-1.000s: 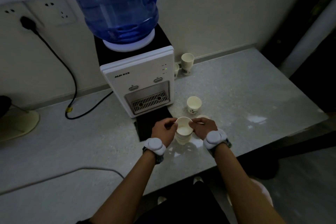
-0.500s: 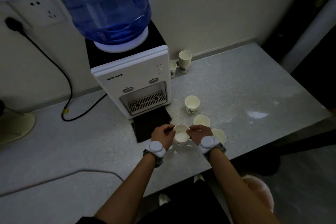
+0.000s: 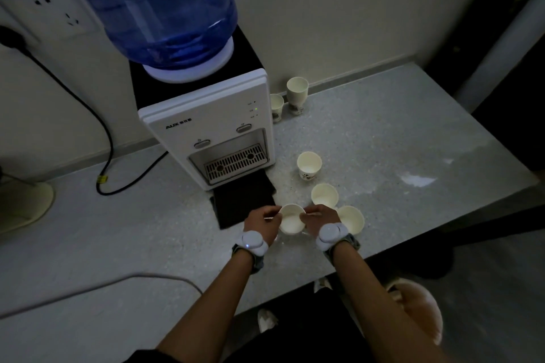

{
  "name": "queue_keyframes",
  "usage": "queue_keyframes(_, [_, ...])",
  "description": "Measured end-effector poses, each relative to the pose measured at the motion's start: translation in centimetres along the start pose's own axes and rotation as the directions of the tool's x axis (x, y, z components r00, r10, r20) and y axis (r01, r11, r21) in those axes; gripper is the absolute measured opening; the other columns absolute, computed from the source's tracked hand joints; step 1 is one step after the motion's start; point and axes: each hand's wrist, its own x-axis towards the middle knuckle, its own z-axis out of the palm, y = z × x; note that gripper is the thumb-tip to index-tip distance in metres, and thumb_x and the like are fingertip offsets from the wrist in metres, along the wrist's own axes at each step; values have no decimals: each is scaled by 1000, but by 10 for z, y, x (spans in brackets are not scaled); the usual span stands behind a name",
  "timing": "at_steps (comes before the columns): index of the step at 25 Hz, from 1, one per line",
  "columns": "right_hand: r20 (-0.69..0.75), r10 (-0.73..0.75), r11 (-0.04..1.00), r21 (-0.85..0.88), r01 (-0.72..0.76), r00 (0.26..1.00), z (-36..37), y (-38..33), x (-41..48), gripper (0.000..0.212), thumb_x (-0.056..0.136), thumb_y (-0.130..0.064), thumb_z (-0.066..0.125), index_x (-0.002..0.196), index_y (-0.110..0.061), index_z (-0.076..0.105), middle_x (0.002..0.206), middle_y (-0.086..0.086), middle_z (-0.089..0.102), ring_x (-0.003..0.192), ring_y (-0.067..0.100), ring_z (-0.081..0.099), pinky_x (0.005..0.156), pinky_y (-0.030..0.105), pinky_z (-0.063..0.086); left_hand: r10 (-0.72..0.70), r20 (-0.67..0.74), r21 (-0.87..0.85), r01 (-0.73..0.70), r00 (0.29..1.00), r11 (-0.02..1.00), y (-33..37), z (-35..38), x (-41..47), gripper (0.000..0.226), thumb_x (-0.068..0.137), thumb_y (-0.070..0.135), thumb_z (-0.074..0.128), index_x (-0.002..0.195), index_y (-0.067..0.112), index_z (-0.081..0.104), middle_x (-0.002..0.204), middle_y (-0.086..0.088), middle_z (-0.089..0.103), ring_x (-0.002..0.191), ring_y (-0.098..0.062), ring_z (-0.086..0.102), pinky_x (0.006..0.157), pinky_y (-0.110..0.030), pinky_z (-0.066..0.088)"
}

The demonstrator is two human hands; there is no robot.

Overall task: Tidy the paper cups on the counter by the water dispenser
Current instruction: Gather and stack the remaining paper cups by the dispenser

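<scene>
A white paper cup (image 3: pixel 291 219) stands on the grey counter (image 3: pixel 383 141) near its front edge, in front of the water dispenser (image 3: pixel 206 127). My left hand (image 3: pixel 262 222) grips its left rim and my right hand (image 3: pixel 320 219) grips its right rim. Two more cups stand just to the right: one (image 3: pixel 324 194) behind my right hand, another (image 3: pixel 352 219) partly hidden by my right wrist. A single cup (image 3: pixel 309 164) stands farther back. Two cups (image 3: pixel 297 94) (image 3: pixel 276 106) stand by the wall next to the dispenser.
A blue water bottle (image 3: pixel 156 6) tops the dispenser. A black mat (image 3: pixel 241 200) lies under the dispenser's front. A black power cable (image 3: pixel 103 156) runs from the wall socket. A thin grey cable (image 3: pixel 88 289) crosses the counter at left. A wet patch (image 3: pixel 417 179) lies at right.
The held cup stack came down from above the counter to rest near the front edge. The view shifted, bringing two more cups beside my right hand into sight.
</scene>
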Motion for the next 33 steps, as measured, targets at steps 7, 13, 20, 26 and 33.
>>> queue_keyframes(7, [-7, 13, 1000, 23, -13, 1000, -7, 1, -5, 28, 85, -31, 66, 108, -17, 72, 117, 5, 71, 110, 25, 64, 89, 25, 45, 21, -5, -12, -21, 1000, 1000, 10, -1, -10, 25, 92, 19, 62, 114, 11, 71, 110, -6, 73, 97, -17, 68, 84, -23, 52])
queue_keyframes(13, [-88, -8, 996, 90, 16, 996, -33, 2, -17, 27, 82, -32, 70, 103, -18, 74, 115, 7, 71, 108, 27, 66, 98, 36, 51, 79, -8, -61, -80, 997, 995, 34, 5, -26, 24, 90, 20, 64, 110, 9, 71, 103, -8, 74, 87, -12, 66, 77, -21, 51])
queue_keyframes(20, [-193, -29, 956, 280, 83, 981, -81, 8, -33, 5, 76, -28, 76, 79, -26, 72, 100, 6, 74, 99, 22, 68, 93, 39, 55, 147, 30, -127, -143, 989, 982, 69, 21, -43, 23, 87, 29, 67, 108, 19, 70, 93, 0, 72, 85, -16, 71, 72, -25, 57])
queue_keyframes(26, [-231, -3, 948, 310, 77, 973, -119, 19, -36, 14, 73, -29, 77, 64, -35, 68, 73, -12, 67, 83, 16, 69, 76, 27, 55, 170, 75, -148, -158, 983, 976, 93, 50, -48, 22, 83, 37, 68, 104, 30, 67, 93, -1, 74, 84, -19, 72, 78, -41, 61])
queue_keyframes(33, [-185, -2, 943, 327, 63, 983, -136, 35, -30, 7, 77, -20, 77, 82, -21, 72, 87, 4, 71, 84, 20, 67, 79, 29, 55, 133, 96, -116, -121, 986, 986, 102, 75, -44, 22, 85, 33, 68, 105, 23, 67, 92, -8, 75, 83, -25, 73, 78, -46, 60])
